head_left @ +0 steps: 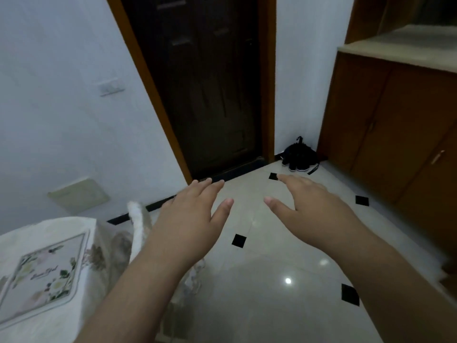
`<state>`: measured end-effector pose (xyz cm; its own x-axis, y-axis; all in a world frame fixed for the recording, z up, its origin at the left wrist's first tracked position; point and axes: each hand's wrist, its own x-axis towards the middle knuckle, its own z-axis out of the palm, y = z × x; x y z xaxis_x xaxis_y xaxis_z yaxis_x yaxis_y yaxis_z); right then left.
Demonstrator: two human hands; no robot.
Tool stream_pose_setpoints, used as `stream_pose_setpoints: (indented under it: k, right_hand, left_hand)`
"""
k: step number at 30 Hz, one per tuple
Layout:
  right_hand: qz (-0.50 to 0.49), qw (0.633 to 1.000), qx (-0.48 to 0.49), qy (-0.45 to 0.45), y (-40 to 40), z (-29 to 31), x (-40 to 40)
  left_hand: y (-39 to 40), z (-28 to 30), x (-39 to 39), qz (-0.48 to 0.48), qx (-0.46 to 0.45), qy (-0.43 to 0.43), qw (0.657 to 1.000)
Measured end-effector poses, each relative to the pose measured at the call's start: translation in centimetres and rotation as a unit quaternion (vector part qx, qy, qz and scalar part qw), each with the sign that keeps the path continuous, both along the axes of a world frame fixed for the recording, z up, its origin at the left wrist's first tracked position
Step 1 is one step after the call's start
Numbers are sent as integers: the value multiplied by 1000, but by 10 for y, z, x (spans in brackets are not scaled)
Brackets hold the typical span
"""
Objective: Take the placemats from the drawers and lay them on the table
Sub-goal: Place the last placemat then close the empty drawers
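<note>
Glossy cream floor tiles (259, 280) with small black diamond insets fill the middle of the view as a person reaches both bare arms forward over them. The left hand (190, 214) is held flat, palm down, its fingers (210, 185) straight and close together with the thumb spread out to the side; it holds nothing. The right hand (309, 206) is also palm down and empty, its fingers (286, 179) stretched forward and slightly fanned, the thumb angled toward the left hand. The two hands are near each other but do not touch.

At lower left, one placemat (42, 276) with a floral border lies flat on the desk (61, 226), which is draped in a white cloth. Just beside the desk's corner, a white chair back (137, 219) rises partly behind the left forearm.

Ahead stands a dark door (210, 90) in an orange-brown frame, set in a white wall that carries a switch plate (111, 87). In the corner to the right of the door, dark shoes (300, 158) sit on the floor. A brown wooden cabinet (395, 125) with a pale top runs along the right side, its doors closed.
</note>
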<state>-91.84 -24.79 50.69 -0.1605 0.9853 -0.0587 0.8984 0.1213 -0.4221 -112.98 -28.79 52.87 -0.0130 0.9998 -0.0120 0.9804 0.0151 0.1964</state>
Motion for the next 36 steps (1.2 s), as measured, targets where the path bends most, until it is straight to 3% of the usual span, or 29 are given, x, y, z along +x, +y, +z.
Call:
stream_pose_setpoints:
  k: [8,16,26,36]
  right_hand:
    - [-67,997,26,-3,41,-10,97]
    - [-243,969,30,-29,26,-23,229]
    - [-483,874,-9,-52,-34,-32,363]
    - [-631,771,-9,-84,-39,-24,443]
  left_hand:
    - [72,-7,89,-84,-11,22,996]
    - [138,-15,218,-241,-19,16,970]
    - [180,-43,411,-474,-34,-1,880]
    - [219,-40,571,-633,-23,-9,774]
